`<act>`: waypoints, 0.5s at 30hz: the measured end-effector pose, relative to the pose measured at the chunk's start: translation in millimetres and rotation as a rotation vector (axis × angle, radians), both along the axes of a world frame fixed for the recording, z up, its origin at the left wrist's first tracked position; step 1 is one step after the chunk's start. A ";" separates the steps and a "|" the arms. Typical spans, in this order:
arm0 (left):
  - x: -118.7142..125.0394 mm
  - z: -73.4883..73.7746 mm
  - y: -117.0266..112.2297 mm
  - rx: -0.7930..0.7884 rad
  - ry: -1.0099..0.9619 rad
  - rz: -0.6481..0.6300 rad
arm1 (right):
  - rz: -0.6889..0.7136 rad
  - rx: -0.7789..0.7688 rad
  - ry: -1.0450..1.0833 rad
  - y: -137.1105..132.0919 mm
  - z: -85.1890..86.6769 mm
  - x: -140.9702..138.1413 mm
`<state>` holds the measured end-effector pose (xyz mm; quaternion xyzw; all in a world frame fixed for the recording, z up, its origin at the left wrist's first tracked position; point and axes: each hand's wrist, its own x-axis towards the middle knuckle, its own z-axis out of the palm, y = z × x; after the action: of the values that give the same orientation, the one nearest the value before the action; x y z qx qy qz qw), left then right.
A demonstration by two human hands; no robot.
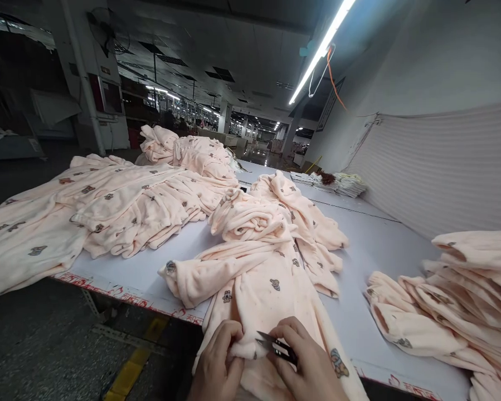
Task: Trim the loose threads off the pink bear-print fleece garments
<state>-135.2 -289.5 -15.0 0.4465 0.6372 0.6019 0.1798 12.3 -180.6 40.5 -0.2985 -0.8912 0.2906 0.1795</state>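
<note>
Snips (284, 352) pinched in right hand (306, 359), long axis aslant, tips leftward and away, left hand (219, 359) pinching garment (262, 303).

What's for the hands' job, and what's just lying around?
In use:
Left hand, pinching pink printed fleece garment
Right hand, holding small, pointed black snips

Apparently lying about:
Flat whitish stacks, perhaps paper, by the wall
Dark reddish bundle among them
Pink fleece piles at both sides, maybe for the job too
</note>
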 end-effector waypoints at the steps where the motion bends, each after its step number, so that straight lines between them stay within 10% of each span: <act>1: 1.0 -1.7 2.6 0.025 -0.044 0.004 | -0.007 0.049 -0.027 -2.0 2.5 2.8; 12: 9.3 -1.3 4.9 0.066 -0.335 0.046 | -0.092 0.334 -0.011 -10.9 -14.4 13.4; 15: 4.8 8.1 5.1 -0.025 -0.383 -0.130 | -0.148 0.292 -0.024 -0.6 -18.6 13.7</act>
<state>-130.4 -284.5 -6.9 0.3615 0.5687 0.6551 0.3418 26.0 -181.3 21.8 -0.3376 -0.9016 0.1404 0.2312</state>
